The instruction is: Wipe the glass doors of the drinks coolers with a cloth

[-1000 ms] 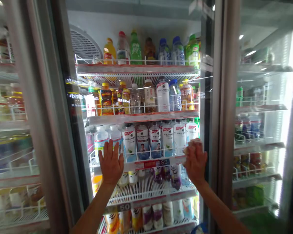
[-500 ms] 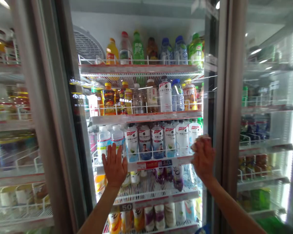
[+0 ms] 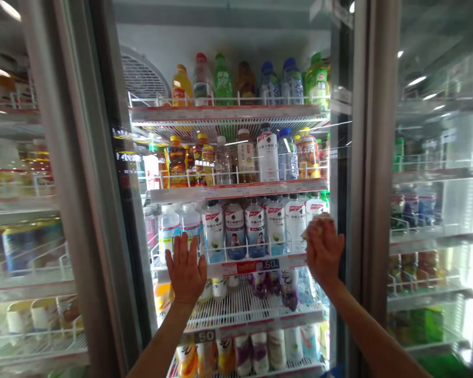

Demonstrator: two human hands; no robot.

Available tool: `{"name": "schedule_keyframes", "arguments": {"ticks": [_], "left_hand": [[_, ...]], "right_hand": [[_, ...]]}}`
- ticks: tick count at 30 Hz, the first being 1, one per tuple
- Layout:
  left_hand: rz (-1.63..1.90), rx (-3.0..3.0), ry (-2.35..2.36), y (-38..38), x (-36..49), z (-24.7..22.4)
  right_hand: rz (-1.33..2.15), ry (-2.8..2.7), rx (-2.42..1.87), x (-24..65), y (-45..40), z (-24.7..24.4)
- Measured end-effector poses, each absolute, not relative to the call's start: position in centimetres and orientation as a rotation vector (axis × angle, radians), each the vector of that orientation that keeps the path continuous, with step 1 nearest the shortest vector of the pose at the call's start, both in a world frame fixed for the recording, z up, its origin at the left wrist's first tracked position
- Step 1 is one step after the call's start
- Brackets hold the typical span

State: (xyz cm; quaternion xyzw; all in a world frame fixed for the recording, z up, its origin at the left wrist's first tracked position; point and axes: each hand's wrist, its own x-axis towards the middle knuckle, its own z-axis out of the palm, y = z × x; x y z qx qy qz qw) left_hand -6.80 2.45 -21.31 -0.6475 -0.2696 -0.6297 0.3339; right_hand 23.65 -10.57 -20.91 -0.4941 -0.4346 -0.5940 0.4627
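Flat against the glass door of a lit drinks fridge, my left hand has its fingers spread and holds nothing. It appears in front of the third shelf's bottles, left of centre. My right hand presses a crumpled pale cloth to the same glass near the right side of the door. Behind the glass, white-labelled bottles stand in a row on the third shelf. The palm of my right hand is turned away from view.
Metal door frames run up the left side and up the right side. Neighbouring fridge sections hold cans and other drinks. More bottles stand on the top shelf. Light reflections streak the glass.
My right hand has shifted slightly left and up with the cloth. My left hand rests at nearly the same place.
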Motion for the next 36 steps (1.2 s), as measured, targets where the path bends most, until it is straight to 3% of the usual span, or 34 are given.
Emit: {"name": "schedule_keyframes", "arguments": {"ticks": [4,11,18,26,33,36], "left_hand": [[-1.652,-1.693,-0.716,2.4,-6.6,-21.3],[-1.633,-1.702,-0.712,2.5,-6.9,-21.4],[-1.631,-1.68,-0.721,2.6,-6.7,-21.5],[-1.616,-1.701,-0.715,2.6,-6.9,-21.4],[-1.629,-1.691,-0.689,2.6,-6.9,-21.4],[-1.649,-1.693,-0.699,2.5,-6.8,-21.4]], "right_hand": [[-1.408,-0.897,-1.178,23.6,-10.2,-19.1],[-1.413,-1.517,-1.089,16.9,-8.5,-19.7],[-1.385,-0.842,-1.127,24.1,-9.7,-14.7],[-1.432,-1.479,-1.05,16.7,-8.3,-18.2],[-1.429,-0.878,-1.112,24.9,-9.9,-14.3],[-1.44,-0.966,-1.097,23.3,-9.5,-14.2]]}}
